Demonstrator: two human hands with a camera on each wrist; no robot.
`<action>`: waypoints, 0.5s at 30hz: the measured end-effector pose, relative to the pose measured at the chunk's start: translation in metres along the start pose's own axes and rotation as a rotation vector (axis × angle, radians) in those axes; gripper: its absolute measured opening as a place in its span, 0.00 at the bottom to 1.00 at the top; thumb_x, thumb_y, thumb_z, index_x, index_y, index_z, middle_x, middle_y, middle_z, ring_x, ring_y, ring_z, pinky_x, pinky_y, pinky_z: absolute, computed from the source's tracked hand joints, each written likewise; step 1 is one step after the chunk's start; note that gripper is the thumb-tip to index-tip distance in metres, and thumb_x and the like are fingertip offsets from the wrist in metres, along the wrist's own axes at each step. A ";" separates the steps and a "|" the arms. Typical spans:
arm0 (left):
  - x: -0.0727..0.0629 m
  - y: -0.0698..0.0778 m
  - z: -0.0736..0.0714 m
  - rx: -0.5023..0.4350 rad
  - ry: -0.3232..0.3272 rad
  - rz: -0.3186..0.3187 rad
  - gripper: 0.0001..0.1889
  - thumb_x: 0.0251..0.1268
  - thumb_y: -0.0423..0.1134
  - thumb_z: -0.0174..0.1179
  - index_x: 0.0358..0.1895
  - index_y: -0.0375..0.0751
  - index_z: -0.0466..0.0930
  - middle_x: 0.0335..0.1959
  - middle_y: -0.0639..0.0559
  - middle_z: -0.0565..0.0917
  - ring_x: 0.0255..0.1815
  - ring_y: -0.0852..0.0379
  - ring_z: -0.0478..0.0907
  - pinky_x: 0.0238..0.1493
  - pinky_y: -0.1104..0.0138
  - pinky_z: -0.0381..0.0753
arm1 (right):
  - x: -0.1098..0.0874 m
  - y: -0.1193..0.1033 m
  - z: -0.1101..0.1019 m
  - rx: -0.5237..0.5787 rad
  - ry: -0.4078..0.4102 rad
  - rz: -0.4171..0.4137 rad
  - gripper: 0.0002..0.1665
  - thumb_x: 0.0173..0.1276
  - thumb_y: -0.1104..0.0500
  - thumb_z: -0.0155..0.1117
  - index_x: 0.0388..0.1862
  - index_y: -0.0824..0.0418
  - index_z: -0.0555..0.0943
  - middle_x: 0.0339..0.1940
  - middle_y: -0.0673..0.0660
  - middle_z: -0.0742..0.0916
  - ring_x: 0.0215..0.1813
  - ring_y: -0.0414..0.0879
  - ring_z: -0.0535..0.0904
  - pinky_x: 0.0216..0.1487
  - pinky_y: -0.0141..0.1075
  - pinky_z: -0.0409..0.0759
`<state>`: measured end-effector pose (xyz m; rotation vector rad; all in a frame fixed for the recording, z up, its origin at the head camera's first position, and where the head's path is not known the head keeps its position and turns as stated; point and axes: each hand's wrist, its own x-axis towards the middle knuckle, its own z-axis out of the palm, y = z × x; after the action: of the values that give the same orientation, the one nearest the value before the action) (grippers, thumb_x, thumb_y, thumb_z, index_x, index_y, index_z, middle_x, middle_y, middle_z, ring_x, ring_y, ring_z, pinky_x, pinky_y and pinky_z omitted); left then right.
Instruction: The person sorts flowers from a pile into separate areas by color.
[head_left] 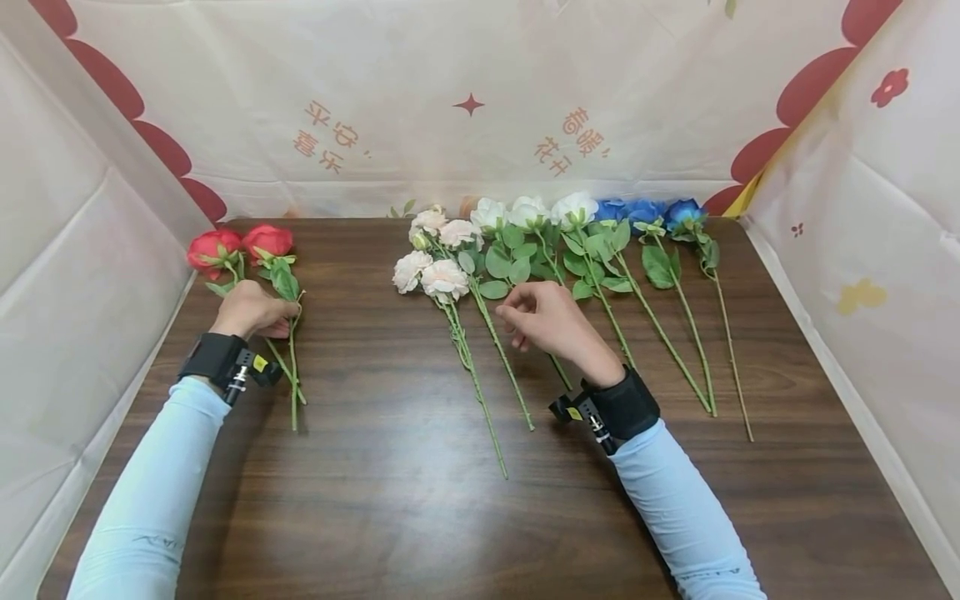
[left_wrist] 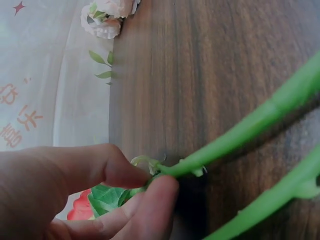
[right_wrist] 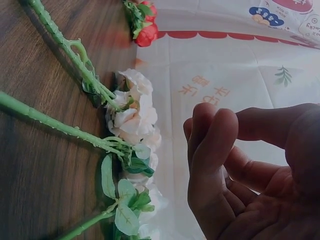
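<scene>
At the left, two red roses [head_left: 267, 240] lie with their heads toward the back wall. My left hand [head_left: 255, 310] pinches the green stem of the right-hand one just below its leaves; in the left wrist view, thumb and fingertips meet on that stem [left_wrist: 235, 132]. The second rose's stem [left_wrist: 270, 202] runs alongside. Over the stems in the middle, my right hand [head_left: 551, 321] hovers with loosely curled fingers and nothing in them. Pale pink roses [head_left: 442, 275] are to its left, white roses [head_left: 528, 212] beyond it. The right wrist view shows its fingertips near the thumb.
Several blue roses [head_left: 684, 215] lie at the back right, their long stems pointing toward the front. The brown wooden table [head_left: 360, 500] is bounded by a printed cloth wall [head_left: 420, 100] at the back and pale cloth at both sides.
</scene>
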<state>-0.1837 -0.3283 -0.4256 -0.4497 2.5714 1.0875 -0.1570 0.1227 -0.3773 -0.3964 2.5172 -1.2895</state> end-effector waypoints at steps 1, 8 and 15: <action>-0.001 0.000 0.000 -0.001 -0.003 0.004 0.16 0.66 0.44 0.67 0.30 0.30 0.87 0.14 0.53 0.87 0.18 0.60 0.88 0.25 0.68 0.85 | 0.000 0.000 0.000 -0.001 0.000 0.000 0.08 0.76 0.58 0.65 0.42 0.63 0.85 0.33 0.68 0.89 0.25 0.49 0.86 0.34 0.53 0.88; -0.006 0.002 0.000 -0.057 -0.003 0.019 0.14 0.68 0.40 0.65 0.32 0.29 0.89 0.16 0.54 0.88 0.20 0.61 0.88 0.28 0.70 0.86 | 0.000 0.000 0.002 -0.011 -0.006 -0.004 0.09 0.77 0.58 0.64 0.41 0.62 0.85 0.32 0.68 0.89 0.23 0.48 0.85 0.34 0.54 0.88; -0.018 0.017 0.001 -0.032 0.063 0.097 0.18 0.70 0.42 0.64 0.41 0.23 0.89 0.19 0.53 0.89 0.23 0.61 0.90 0.28 0.79 0.81 | 0.000 -0.002 0.002 -0.039 -0.004 -0.012 0.10 0.77 0.57 0.64 0.41 0.62 0.86 0.30 0.67 0.89 0.22 0.48 0.85 0.34 0.54 0.88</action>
<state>-0.1744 -0.3130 -0.4085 -0.3763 2.6588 1.1671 -0.1559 0.1201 -0.3774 -0.4221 2.5444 -1.2440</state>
